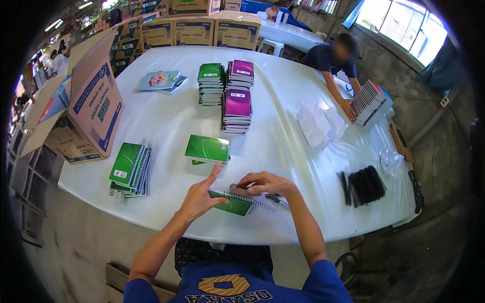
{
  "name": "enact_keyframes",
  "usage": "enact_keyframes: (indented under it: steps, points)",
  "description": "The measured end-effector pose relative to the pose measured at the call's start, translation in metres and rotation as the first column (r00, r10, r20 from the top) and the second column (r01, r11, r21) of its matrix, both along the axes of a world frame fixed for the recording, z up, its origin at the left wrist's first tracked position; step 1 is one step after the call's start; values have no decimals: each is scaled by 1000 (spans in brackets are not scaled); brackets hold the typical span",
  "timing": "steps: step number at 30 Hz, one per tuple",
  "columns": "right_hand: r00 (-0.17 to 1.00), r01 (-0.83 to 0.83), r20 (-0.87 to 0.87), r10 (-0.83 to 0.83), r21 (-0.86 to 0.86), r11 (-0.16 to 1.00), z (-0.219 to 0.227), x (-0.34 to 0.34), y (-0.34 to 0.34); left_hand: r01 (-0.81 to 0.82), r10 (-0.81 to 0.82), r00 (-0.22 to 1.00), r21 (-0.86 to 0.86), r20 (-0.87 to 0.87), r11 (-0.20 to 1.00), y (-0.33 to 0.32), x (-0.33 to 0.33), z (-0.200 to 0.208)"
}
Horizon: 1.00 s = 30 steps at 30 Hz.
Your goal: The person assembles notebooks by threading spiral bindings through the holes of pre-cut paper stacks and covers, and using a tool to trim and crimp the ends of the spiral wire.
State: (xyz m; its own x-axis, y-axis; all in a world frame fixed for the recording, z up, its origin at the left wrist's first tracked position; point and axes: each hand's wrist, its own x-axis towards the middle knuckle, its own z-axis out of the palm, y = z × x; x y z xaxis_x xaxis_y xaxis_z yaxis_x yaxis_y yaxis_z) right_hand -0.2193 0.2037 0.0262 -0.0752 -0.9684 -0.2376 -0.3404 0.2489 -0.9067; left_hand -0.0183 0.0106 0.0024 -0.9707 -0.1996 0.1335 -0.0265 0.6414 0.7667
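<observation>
A green notebook (pixel 235 204) lies in front of me, a spiral wire coil (pixel 264 206) along its far edge and sticking out past its right end. My left hand (pixel 198 198) is open at the notebook's left end, index finger stretched away and thumb at the cover. Over the coil, my right hand (pixel 266 183) is closed, fingers bent round a small brownish-grey piece (pixel 239 190) that I cannot make out. Just right of the notebook lies a slim hand tool, apparently pliers (pixel 277 200). Beyond my left hand rests another green notebook (pixel 207 147) on top of at least one more.
Coil-bound green notebooks (pixel 127 164) are piled at left near an open carton (pixel 93 111). Farther off stand green stacks (pixel 210 83) and purple stacks (pixel 237 108). Black coils (pixel 361 187) and a white plastic bag (pixel 321 123) lie right. A co-worker (pixel 336 60) handles a notebook stack (pixel 371 103).
</observation>
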Motion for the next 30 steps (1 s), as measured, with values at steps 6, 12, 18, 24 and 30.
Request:
enact_keyframes:
  steps: [6, 12, 18, 24, 30]
  points:
    - [999, 23, 46, -27, 90, 996, -7, 1, -3, -101, 139, 976, 215, -166, 971, 8, 2, -37]
    - [966, -36, 243, 85, -199, 979, -6, 6, 1, -118, 161, 973, 242, -166, 963, 14, 7, -36]
    - [997, -35, 63, 39, -64, 997, 4, 16, -5, -109, 169, 969, 301, -182, 947, 15, 10, -42]
    - [970, -11, 234, 63, -218, 976, 5, 23, -12, -87, 179, 972, 481, -149, 873, 13, 12, -49]
    - [964, -21, 250, 87, -253, 967, 6, 26, -21, -23, 143, 981, 650, -132, 759, 11, 13, -48]
